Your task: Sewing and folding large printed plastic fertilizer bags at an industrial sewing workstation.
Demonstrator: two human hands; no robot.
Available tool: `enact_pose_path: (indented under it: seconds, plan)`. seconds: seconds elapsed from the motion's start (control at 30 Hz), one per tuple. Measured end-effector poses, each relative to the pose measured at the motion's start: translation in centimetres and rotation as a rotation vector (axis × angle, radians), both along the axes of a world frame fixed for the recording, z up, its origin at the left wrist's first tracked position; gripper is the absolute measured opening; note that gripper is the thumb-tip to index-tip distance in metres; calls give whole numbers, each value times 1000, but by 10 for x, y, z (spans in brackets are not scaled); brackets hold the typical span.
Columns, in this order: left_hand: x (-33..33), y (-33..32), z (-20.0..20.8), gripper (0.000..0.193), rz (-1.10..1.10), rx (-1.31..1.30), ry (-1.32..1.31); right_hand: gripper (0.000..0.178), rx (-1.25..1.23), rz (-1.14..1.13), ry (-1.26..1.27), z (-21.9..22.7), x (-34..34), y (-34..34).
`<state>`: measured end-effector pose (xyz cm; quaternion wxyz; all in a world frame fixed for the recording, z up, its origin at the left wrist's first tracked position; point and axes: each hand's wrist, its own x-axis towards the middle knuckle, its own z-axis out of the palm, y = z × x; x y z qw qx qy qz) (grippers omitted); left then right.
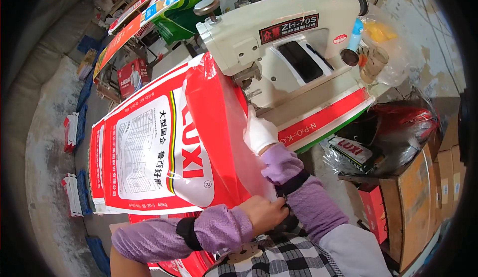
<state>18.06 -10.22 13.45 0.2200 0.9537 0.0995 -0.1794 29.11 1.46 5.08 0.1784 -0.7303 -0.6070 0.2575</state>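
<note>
Concrete floor behind; red printed sack (149, 162) is pinned beside the sewing machine (279, 43) needle by the gloved right hand (259, 133), left hand (266, 212) closed on its edge, so fingers could be caught.

The setting is a small bag-sewing workshop. A cream-coloured industrial sewing machine (294, 43) with a round handwheel stands at far centre on a work table. A large red-and-white printed woven sack (149, 152) lies across the table beneath its head. Bundles of folded red-and-white sacks (72, 132) rest on the bare grey concrete floor (45, 142) at left. Brown cardboard boxes (423, 187) stand at right, one holding a clear plastic bag of printed material (388, 137).
</note>
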Motion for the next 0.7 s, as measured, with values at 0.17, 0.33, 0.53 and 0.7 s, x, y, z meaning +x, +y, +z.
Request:
enact_pose_path:
  seconds: [0.17,0.33,0.53,0.7]
  plan:
    - [1,38,13,19,-135,-74,-175,83,6,81,-257,-18,-1,-37]
    - [-56,217,98,17,-262,310,252,81,69,131,-252,-8,-8,-66]
    - [-48,122,123,26,104,-222,44,62,113,3,-326,-50,-2,43]
    - [-2,11,-2,37,-340,235,6,19,57,-174,-145,-63,-33,67]
